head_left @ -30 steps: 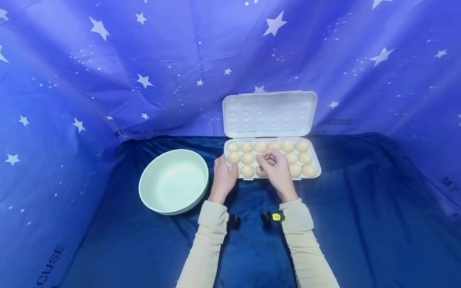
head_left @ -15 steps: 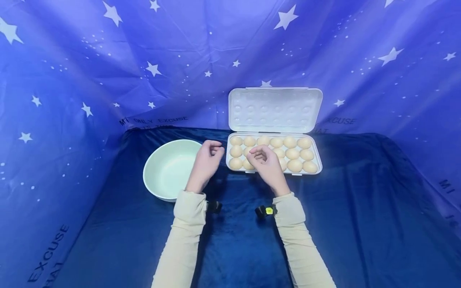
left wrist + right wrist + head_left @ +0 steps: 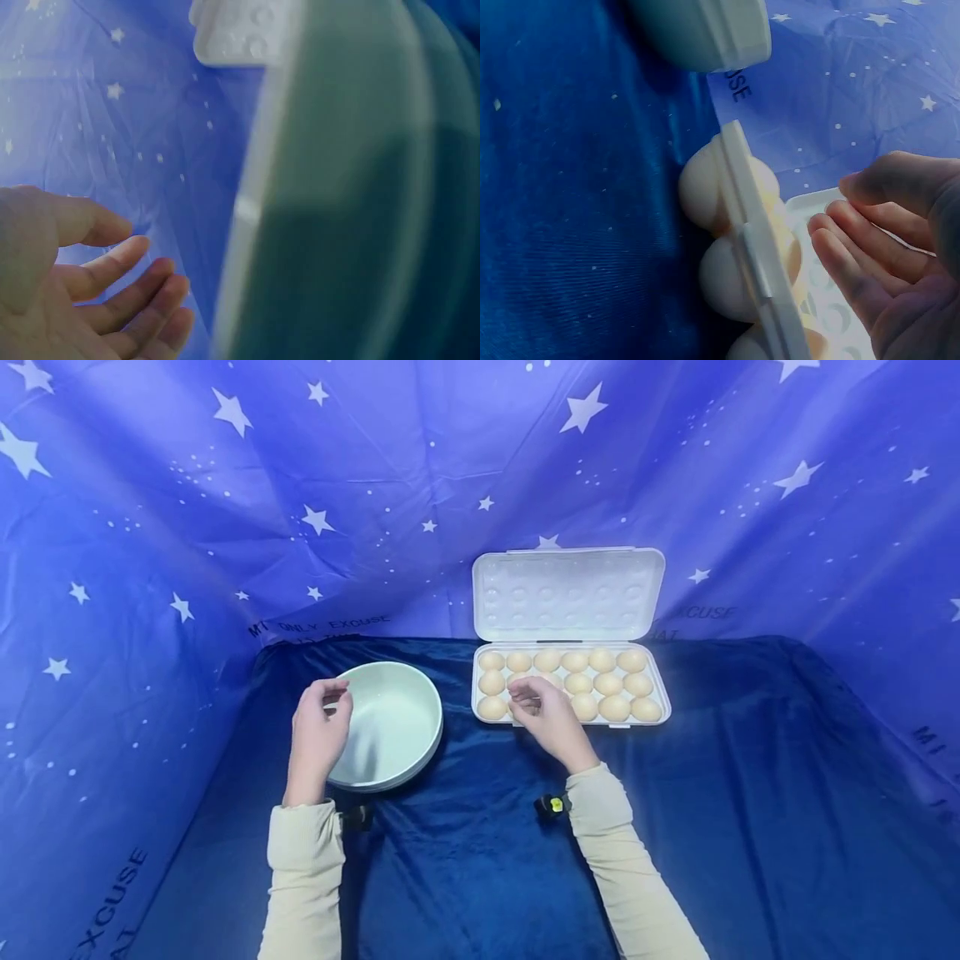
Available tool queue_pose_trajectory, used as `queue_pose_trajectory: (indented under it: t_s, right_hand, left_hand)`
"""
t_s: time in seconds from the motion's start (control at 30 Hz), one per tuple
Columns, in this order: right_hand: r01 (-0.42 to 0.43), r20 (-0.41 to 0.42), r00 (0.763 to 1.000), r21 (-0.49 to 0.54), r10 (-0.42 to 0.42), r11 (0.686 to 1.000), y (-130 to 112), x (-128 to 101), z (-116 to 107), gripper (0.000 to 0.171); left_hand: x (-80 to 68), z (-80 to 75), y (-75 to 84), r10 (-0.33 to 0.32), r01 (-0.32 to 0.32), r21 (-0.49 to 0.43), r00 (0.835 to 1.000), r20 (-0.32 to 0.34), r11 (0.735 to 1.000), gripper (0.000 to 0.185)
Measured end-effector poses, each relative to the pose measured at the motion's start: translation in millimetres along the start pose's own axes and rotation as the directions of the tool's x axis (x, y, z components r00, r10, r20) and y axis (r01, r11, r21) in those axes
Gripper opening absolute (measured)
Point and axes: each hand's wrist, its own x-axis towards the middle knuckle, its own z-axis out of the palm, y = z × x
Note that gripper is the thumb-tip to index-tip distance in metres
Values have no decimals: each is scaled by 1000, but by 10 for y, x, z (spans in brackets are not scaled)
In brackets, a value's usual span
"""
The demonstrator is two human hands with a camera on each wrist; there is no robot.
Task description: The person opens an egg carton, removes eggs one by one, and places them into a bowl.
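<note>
One pale green bowl is flanked by the relaxed, empty left hand, while one egg tray is overhung by the loosely curled, empty right hand.

Around me hangs a creased blue-violet fabric backdrop printed with white stars, closing the far side, left and right. Before me spreads a dark navy velvety cloth, softly lit.

The right hand hides 2 eggs in the tray.
</note>
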Motion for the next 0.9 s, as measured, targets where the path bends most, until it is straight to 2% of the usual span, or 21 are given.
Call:
queue_pose_trajectory:
  t_s: [0.13,0.27,0.4,0.53,0.67,0.77,0.83,0.9]
  right_hand:
    - [38,6,999,-102,-37,994,22,-1,44,26]
    - [112,10,994,-201,-112,973,40,7,99,25]
    - [148,-1,988,-239,-153,960,41,25,141,25]
    - [167,19,985,-278,-169,946,15,40,166,26]
    - [186,47,982,-321,-181,929,12,47,189,25]
    - [201,58,980,-340,-192,919,24,44,200,25]
    - [208,62,978,-347,-199,915,35,40,205,25]
    - [213,68,977,-351,-202,912,51,38,212,25]
  left_hand:
    - [-20,-55,-166,-16,17,38,999,-45,999,28]
    - [-5,-106,-303,-24,32,100,996,-80,994,28]
    - [30,-186,-398,-29,43,125,993,-114,991,31]
    - [41,-278,-490,-80,94,123,990,-114,988,35]
    - [41,-363,-589,-122,137,160,988,-100,978,34]
    - [37,-422,-669,-164,169,94,985,-61,981,32]
    - [33,-455,-724,-207,207,-16,978,-11,978,33]
    - [26,-482,-774,-256,261,-143,965,54,955,38]
